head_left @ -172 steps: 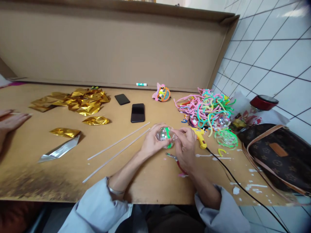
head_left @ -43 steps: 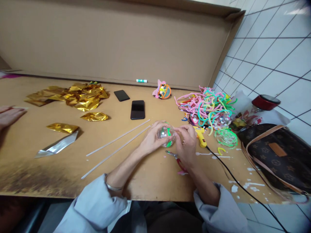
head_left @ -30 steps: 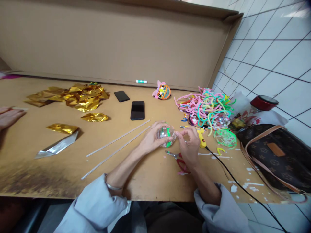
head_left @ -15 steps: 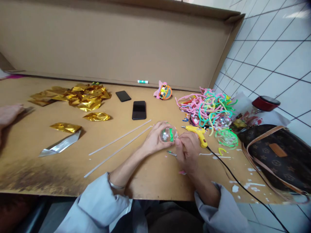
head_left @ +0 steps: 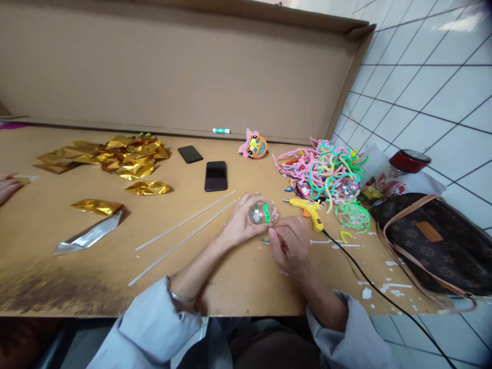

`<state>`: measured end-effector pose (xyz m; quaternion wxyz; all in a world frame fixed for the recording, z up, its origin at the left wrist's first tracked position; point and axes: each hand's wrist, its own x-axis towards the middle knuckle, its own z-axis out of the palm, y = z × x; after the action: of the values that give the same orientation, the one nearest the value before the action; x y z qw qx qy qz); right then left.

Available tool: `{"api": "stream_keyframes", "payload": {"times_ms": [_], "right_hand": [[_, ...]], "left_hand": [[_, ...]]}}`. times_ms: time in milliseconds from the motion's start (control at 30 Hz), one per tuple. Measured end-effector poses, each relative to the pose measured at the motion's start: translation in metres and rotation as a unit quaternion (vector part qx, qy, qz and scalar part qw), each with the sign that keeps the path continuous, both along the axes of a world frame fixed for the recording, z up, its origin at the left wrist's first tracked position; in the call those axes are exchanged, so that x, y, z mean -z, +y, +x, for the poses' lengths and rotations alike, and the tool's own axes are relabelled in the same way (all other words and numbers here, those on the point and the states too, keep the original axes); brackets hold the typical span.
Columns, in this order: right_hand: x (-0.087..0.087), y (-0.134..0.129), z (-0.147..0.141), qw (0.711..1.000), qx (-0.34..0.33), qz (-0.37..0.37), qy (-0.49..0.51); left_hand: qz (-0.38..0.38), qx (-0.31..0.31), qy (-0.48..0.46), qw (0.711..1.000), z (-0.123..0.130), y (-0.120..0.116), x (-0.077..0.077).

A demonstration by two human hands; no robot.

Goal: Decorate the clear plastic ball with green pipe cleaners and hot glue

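Observation:
My left hand (head_left: 241, 220) is wrapped round a clear plastic ball (head_left: 257, 213) with a green fuzzy strip on it. Close against the ball's right side, my right hand (head_left: 289, 245) has its fingers pinched together; what they hold, if anything, is hidden. A small metal-tipped tool (head_left: 265, 240), partly covered, lies under the hands. Just beyond my right hand rests a yellow glue gun (head_left: 307, 209) with a black cord. Two clear glue sticks (head_left: 184, 221) lie to the left of my left hand.
Gold foil pieces (head_left: 130, 156) and two phones (head_left: 216, 176) lie left and centre. A decorated ball (head_left: 254, 145) stands at the back near a glue stick tube (head_left: 221, 131). Pipe cleaners (head_left: 319, 171), a jar (head_left: 395, 171) and a brown bag (head_left: 430, 241) occupy the right. Another person's hand (head_left: 9, 187) is far left.
The view has shifted slightly, moving most things left. My right hand has turned a little beside the ball. The other person's hand has drawn back toward the left edge.

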<state>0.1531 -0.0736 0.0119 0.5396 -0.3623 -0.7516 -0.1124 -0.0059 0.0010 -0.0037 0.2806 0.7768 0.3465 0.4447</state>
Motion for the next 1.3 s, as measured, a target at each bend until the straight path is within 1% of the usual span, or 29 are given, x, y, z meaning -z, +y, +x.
{"api": "stream_keyframes", "payload": {"times_ms": [67,267,500,600,700,800,867,933,1000,1067,1133,1300], "right_hand": [[0.001,0.0,0.001,1.0,0.008,-0.012,0.002],[0.004,0.006,0.002,0.996,0.033,-0.079,-0.029],[0.008,0.006,0.003,0.989,0.041,-0.138,0.02],[0.009,0.007,0.008,0.982,0.044,-0.174,0.058],[0.005,0.017,0.023,0.97,0.07,-0.194,0.128],[-0.001,0.034,0.043,0.948,0.099,-0.202,0.224],[-0.005,0.045,0.053,0.929,0.111,-0.221,0.274],[-0.007,0.052,0.056,0.914,0.101,-0.248,0.303],[-0.007,0.055,0.053,0.908,0.08,-0.274,0.308],[-0.007,0.054,0.044,0.909,0.06,-0.29,0.293],[-0.007,0.052,0.035,0.919,0.048,-0.287,0.267],[-0.015,0.048,0.017,0.961,0.02,-0.228,0.153]], "left_hand": [[-0.007,-0.001,-0.004,1.0,0.0,0.0,0.0],[-0.036,0.003,-0.043,0.998,-0.001,-0.002,-0.004],[-0.038,-0.021,-0.061,0.997,0.001,-0.002,-0.002],[-0.046,-0.028,-0.065,0.996,0.001,0.0,0.002],[-0.06,-0.032,-0.068,0.995,0.001,0.001,0.005],[-0.061,-0.028,-0.067,0.995,0.001,0.002,0.007],[-0.061,-0.024,-0.065,0.996,0.001,0.002,0.007],[-0.058,-0.022,-0.062,0.996,0.001,0.003,0.007],[-0.054,-0.025,-0.062,0.996,0.002,0.004,0.007],[-0.055,-0.028,-0.07,0.996,0.002,0.003,0.005],[-0.06,-0.025,-0.071,0.995,0.002,0.002,0.003],[-0.054,-0.028,-0.064,0.996,0.003,-0.001,-0.003]]}}
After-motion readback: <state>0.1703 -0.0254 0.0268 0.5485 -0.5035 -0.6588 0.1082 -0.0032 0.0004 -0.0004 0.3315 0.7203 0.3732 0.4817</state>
